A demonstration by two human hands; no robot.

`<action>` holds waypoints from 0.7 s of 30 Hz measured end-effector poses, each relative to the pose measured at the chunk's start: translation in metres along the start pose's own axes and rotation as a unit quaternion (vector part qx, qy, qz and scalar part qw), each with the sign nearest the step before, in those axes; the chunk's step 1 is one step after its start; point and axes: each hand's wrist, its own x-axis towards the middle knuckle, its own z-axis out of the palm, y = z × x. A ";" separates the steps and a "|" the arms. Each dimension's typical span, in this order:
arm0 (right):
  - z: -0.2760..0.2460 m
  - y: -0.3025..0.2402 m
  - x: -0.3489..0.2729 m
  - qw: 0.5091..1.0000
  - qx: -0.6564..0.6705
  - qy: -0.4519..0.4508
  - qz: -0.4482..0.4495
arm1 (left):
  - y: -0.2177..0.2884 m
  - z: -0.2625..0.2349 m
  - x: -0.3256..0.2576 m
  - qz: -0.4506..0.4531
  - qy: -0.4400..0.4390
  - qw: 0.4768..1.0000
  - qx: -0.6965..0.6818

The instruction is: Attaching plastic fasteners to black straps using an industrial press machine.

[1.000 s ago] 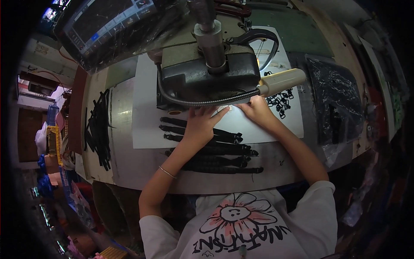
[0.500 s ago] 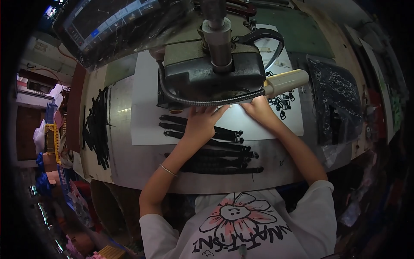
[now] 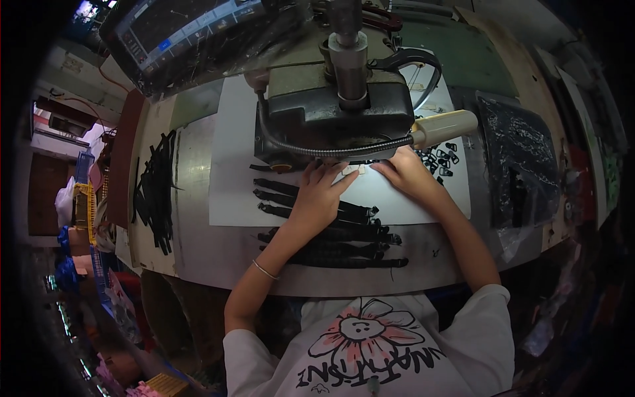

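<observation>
Under my fingertips sits a small pale piece (image 3: 352,170), right at the foot of the dark sewing machine head (image 3: 334,122), on the white sheet (image 3: 231,159) that covers the middle of the bench (image 3: 192,251). My left hand (image 3: 316,196) lies flat, fingers stretched and slightly spread, pressing down rather than gripping; my right hand (image 3: 405,175) comes in from the other side with fingers extended toward the same spot. I cannot tell whether either hand pinches anything, since the fingertips cover the piece.

Judging by how things lie, the work looks partway through: a row of black webbing straps (image 3: 331,231) is laid out toward the near edge of the bench, about six or seven, overlapping so I cannot count them exactly. A heap of black straps (image 3: 155,192) waits near the left edge, too tangled to count. A scatter of small black buckles (image 3: 442,161) sits just beside my right hand, perhaps a dozen. Toward the right edge lies one clear plastic bag of dark parts (image 3: 519,165).

One cream-coloured handle (image 3: 444,127) on a flexible metal hose (image 3: 317,147) reaches across the machine. One control screen (image 3: 192,33) stands at the far left corner
</observation>
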 end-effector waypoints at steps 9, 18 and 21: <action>-0.001 -0.022 0.004 0.988 -0.062 0.079 -0.114 | 0.036 -0.008 0.005 -0.303 -0.168 0.575 -0.741; 0.019 -0.086 -0.001 0.987 0.158 -0.026 0.021 | 0.033 -0.036 -0.038 -0.406 -0.190 0.544 -0.710; 0.075 -0.079 0.025 0.996 0.080 0.040 0.028 | 0.027 -0.050 -0.064 -0.409 -0.228 0.574 -0.672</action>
